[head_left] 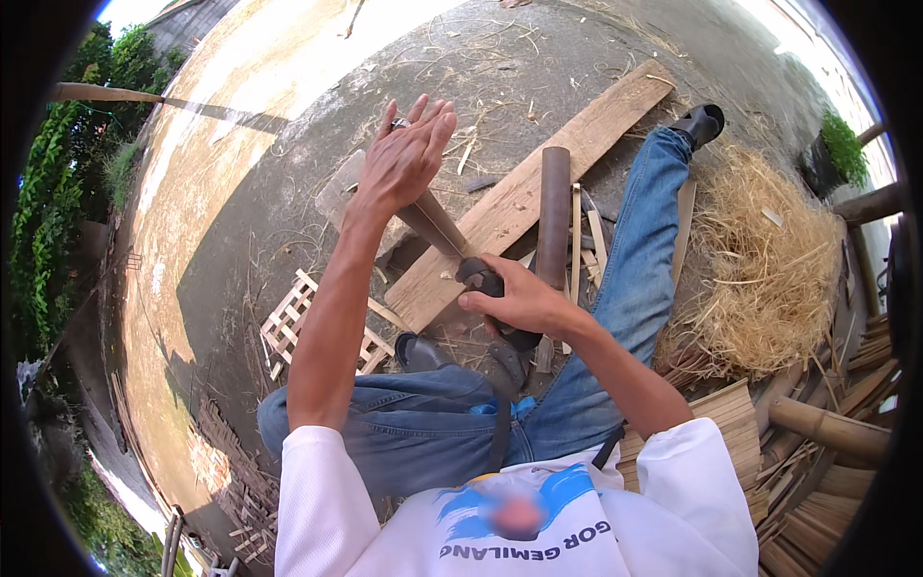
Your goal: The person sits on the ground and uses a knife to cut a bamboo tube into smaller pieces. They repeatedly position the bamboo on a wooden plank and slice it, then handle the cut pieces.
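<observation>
My left hand (409,159) is raised at the upper middle, its fingers stretched out and a ring on one of them. Beneath its wrist, a long brown-grey piece (433,226) with a thin bright line along it slants down toward my right hand (524,298). That hand is closed around a dark handle (481,277); whether handle and long piece are one tool, I cannot tell. Below both lies a thick wooden plank (538,197), crossing the ground diagonally. A brown tube (555,216) rests against the plank, right of my right hand.
Thin wooden strips (586,231) lie beside my outstretched leg (639,231). A slatted lattice (308,322) is on the left, near my bent knee. At right sits a heap of straw-like shavings (760,260), with bamboo poles (827,431) below it. Shavings litter the concrete ground.
</observation>
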